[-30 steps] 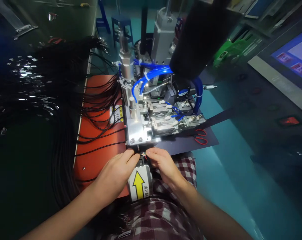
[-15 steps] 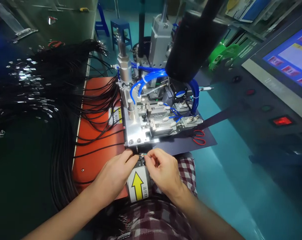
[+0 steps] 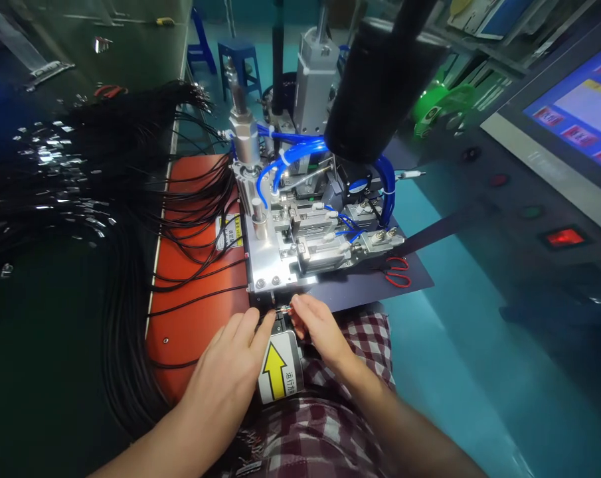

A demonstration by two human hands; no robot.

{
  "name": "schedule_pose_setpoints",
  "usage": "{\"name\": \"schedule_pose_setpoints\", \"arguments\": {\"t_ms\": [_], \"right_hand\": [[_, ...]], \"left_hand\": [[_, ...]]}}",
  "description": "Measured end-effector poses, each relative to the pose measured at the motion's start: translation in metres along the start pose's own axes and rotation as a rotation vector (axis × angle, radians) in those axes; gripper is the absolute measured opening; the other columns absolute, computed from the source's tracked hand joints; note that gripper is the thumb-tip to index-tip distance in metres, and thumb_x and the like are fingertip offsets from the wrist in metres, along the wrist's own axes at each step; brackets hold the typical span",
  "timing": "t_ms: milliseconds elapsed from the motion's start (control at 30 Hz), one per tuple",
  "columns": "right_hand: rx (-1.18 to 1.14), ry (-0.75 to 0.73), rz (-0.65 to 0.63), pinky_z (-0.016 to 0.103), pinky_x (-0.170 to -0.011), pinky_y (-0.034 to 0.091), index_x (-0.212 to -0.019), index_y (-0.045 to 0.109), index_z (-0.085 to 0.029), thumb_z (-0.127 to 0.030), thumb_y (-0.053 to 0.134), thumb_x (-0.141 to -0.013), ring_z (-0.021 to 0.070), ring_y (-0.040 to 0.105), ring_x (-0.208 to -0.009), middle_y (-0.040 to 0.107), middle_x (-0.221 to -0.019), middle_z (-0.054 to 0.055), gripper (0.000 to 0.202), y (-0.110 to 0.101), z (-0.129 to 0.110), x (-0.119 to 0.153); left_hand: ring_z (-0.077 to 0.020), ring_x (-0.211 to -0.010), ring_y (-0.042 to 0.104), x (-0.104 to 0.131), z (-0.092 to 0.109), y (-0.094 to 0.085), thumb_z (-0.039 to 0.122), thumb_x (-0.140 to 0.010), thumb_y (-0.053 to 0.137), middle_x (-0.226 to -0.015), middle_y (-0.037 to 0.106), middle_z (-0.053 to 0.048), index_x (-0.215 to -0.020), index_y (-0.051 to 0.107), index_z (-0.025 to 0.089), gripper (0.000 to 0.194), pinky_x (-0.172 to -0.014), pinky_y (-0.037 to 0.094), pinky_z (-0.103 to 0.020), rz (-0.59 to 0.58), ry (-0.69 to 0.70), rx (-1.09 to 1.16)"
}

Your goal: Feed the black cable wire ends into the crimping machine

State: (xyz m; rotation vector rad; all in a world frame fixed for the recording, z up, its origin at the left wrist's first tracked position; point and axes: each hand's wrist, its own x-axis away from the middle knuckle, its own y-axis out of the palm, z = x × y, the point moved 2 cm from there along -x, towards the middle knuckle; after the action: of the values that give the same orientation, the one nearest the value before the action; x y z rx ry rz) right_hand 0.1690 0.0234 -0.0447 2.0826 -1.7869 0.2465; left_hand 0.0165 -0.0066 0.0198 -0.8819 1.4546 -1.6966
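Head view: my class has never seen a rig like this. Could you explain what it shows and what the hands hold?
The picture is taken from the person's head, looking forward and down. The right hand seems to pinch thin wires; what the left hand grips is unclear. Just beyond stands a metal machine with blue tubes. Black cables heap on the table at left and trail across an orange panel. A red-handled tool lies on a dark plate at right.

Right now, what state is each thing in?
Left hand, near the coloured wires, grip unclear
Right hand, fingertips closed on the coloured wires
Black cables, strung across orange panel
Red switch, lit
Screen, on
Red-handled tool, lying on dark plate
Blue tubes, bent in an arc
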Motion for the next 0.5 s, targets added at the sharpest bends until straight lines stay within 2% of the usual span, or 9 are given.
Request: {"name": "schedule_pose_setpoints", "arguments": {"t_ms": [133,267,500], "right_hand": [[0.053,-0.012,0.021,0.024,-0.045,0.028,-0.064,0.046,-0.02,-0.049,0.055,-0.081,0.0102,0.036,-0.045,0.041,-0.049,-0.007,0.035,0.0041,-0.0028,-0.0005],[0.046,0.011,0.025,0.024,-0.045,0.026,-0.065,0.047,-0.02,-0.049,0.055,-0.081,0.0101,0.034,-0.045,0.04,-0.05,-0.007,0.034,0.0034,-0.0025,-0.0009],[0.027,-0.048,0.032,0.024,-0.046,0.025,-0.071,0.047,-0.019,-0.043,0.055,-0.083,0.0094,0.031,-0.048,0.036,-0.056,-0.007,0.028,0.0037,0.0012,-0.0009]], "left_hand": [[-0.0236,-0.094,0.051,-0.0003,-0.003,0.0038,-0.004,-0.076,0.035,-0.108,0.055,-0.012,-0.124,0.049,0.013,0.053,-0.08,0.052,-0.039,0.053,0.03,0.179],[-0.0239,-0.096,0.048,-0.0004,-0.0074,0.0065,-0.004,-0.076,0.036,-0.109,0.052,-0.014,-0.124,0.048,0.009,0.051,-0.081,0.052,-0.039,0.05,0.043,0.284],[-0.0245,-0.091,0.047,-0.0006,-0.0075,0.0092,-0.002,-0.08,0.04,-0.105,0.054,-0.013,-0.122,0.049,0.007,0.044,-0.078,0.051,-0.04,0.033,0.048,0.24]]}}
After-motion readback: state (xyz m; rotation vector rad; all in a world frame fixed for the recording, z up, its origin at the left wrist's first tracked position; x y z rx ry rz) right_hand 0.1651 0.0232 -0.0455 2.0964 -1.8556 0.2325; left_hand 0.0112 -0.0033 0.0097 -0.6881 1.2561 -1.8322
